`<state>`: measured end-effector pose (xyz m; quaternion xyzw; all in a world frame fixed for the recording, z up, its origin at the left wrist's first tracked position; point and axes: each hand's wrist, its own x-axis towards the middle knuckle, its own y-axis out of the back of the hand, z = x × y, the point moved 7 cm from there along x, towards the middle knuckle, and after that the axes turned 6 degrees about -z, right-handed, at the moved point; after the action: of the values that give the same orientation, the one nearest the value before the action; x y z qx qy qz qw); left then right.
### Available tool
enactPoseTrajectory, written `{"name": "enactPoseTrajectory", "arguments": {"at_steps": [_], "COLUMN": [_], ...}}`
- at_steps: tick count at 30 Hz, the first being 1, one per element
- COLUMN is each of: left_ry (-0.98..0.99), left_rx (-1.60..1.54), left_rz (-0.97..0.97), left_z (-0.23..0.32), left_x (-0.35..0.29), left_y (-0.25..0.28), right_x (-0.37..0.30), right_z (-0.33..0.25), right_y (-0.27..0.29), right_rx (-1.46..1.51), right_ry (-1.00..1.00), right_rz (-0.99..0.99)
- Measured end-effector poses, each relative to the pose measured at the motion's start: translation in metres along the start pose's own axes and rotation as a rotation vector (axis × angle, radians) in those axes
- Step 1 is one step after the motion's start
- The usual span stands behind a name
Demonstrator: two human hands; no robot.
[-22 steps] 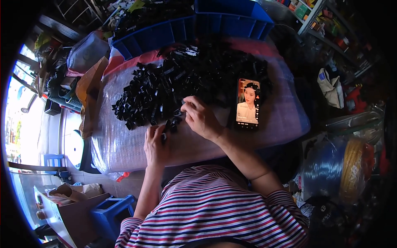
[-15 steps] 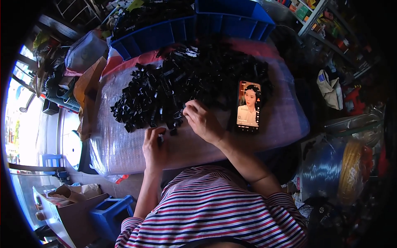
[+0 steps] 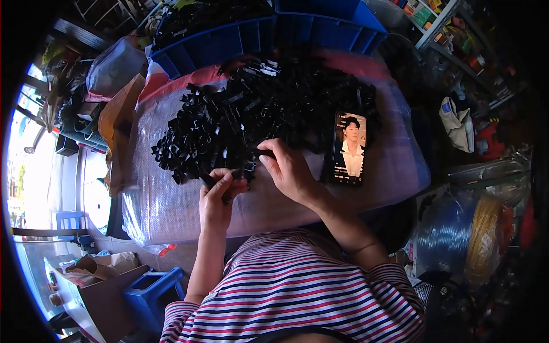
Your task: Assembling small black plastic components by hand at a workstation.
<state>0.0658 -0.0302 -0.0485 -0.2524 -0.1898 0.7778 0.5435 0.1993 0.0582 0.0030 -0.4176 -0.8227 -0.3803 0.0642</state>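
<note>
A wide heap of small glossy black pieces [image 3: 211, 123], perhaps plastic, spreads over a wrapped pale woven bundle [image 3: 166, 211]. At its near edge my left hand [image 3: 217, 197] is closed, with a dark piece [image 3: 208, 180] between thumb and fingers. My right hand [image 3: 290, 174] is just to the right, thumb and forefinger bent toward each other around another small black piece [image 3: 265, 152] at the heap's edge. The exact kind of these pieces is too small and dark to make out.
A phone [image 3: 348, 148] with a lit screen lies right of the heap. Blue plastic bins [image 3: 223, 46] stand behind it, the left one full of black pieces. Wrapped blue and yellow coils [image 3: 449, 234] are at the right, a blue stool [image 3: 154, 291] at the lower left.
My left hand has turned, its thumb now over a dark piece. My right hand's fingers have opened out somewhat and hold a black piece. The phone's picture has changed.
</note>
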Motion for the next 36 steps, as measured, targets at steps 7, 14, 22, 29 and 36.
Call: {"name": "enactPoseTrajectory", "arguments": {"at_steps": [7, 14, 22, 29, 36], "left_ry": [-0.134, -0.028, 0.043, 0.034, 0.058], "left_rx": [0.126, -0.023, -0.049, 0.105, -0.038], "left_rz": [-0.059, -0.052, -0.178, -0.171, -0.045], "left_z": [0.001, -0.005, -0.013, -0.009, -0.015], "left_x": [-0.011, -0.012, -0.003, -0.001, 0.009], "left_y": [-0.036, -0.035, -0.031, -0.028, -0.009], "right_x": [-0.005, -0.021, -0.023, -0.023, -0.045], "right_z": [-0.032, -0.028, -0.032, -0.028, -0.011], "right_y": [0.0, 0.001, -0.002, -0.008, -0.007], "right_rx": [0.295, 0.191, 0.212, 0.279, 0.535], "right_ry": [0.053, 0.038, 0.054, 0.0, -0.429], "right_rz": [-0.014, 0.061, 0.019, -0.022, -0.137]}}
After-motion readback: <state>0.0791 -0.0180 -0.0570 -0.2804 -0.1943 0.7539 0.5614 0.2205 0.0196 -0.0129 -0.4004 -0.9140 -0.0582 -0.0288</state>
